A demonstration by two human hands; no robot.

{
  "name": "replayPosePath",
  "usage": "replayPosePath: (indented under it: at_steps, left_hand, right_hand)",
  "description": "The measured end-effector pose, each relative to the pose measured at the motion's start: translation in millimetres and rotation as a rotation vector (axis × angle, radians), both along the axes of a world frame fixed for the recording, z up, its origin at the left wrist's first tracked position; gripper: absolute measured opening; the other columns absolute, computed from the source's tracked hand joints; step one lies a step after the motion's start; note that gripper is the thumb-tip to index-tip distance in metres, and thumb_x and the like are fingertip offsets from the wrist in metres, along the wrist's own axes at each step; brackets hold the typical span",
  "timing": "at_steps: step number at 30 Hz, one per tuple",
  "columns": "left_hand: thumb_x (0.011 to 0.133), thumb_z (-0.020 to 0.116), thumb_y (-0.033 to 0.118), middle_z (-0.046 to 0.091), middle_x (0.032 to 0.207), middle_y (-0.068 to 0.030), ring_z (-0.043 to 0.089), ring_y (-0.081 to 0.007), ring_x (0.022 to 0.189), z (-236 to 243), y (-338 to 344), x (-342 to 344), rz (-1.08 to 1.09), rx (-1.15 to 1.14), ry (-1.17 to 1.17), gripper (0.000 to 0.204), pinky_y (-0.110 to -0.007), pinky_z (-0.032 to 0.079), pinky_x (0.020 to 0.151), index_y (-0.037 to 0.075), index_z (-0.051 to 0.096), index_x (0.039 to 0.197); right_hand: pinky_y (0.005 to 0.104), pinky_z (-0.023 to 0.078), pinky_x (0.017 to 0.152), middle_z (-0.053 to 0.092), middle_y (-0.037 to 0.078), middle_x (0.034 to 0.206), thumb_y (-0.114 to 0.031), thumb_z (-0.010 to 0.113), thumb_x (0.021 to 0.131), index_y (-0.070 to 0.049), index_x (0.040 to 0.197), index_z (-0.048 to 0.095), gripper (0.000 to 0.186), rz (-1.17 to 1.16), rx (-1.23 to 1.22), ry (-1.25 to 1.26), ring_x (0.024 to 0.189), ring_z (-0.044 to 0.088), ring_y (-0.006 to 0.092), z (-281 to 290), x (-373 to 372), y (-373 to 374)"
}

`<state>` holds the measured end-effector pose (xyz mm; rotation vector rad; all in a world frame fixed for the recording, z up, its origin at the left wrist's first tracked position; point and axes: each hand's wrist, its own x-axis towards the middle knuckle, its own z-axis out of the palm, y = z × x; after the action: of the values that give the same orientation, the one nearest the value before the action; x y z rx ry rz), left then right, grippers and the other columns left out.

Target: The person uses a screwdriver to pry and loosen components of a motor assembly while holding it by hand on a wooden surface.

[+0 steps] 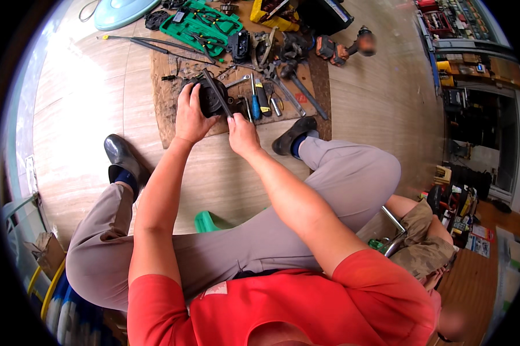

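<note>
My left hand (192, 115) grips a black round mechanical part (213, 101) lying on the stained cardboard sheet (165, 124), fingers wrapped over its left side. A long dark bar (210, 82) crosses that part diagonally, and my right hand (241, 132) has closed fingers round its lower end. Just to the right lie a blue-handled screwdriver (255, 105), a black and yellow tool (263, 101), a small silver socket (275, 106), a long steel wrench (289, 96) and a hammer (306, 92) with a dark handle. A silver spanner (237, 81) lies behind the part.
A green tool case (182, 26), yellow bin (266, 14), cordless drill (332, 49) and blue round lid (116, 11) lie farther back. A green stool (205, 222) is under my legs. Another person in camouflage shorts (415, 242) is at right, beside cluttered shelves (467, 66).
</note>
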<state>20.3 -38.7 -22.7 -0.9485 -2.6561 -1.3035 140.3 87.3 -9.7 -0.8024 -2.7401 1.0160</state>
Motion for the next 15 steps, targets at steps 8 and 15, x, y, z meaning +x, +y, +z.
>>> replayPosePath:
  at_steps: [8, 15]
  left_hand:
    - [0.058, 0.089, 0.022, 0.039, 0.141, -0.0256, 0.039, -0.0432, 0.131, -4, 1, 3, 0.049, 0.007, -0.002, 0.1, -0.045, 0.035, 0.112, -0.001, 0.038, 0.141]
    - [0.054, 0.091, 0.019, 0.035, 0.148, -0.0236, 0.034, -0.0422, 0.137, -11, -12, -11, -0.095, 0.072, -0.044, 0.116, -0.044, 0.031, 0.117, -0.002, 0.028, 0.149]
  right_hand:
    - [0.0551, 0.046, 0.069, 0.064, 0.027, 0.083, -0.024, 0.05, 0.101, -0.003, 0.104, 0.057, 0.021, 0.014, 0.003, -0.032, 0.083, 0.061, 0.0488, 1, -1, 0]
    - [0.0558, 0.048, 0.07, 0.065, 0.027, 0.082, -0.025, 0.052, 0.1, -0.002, 0.096, 0.059, 0.025, 0.006, -0.066, -0.039, 0.081, 0.062, 0.0489, 1, -2, 2]
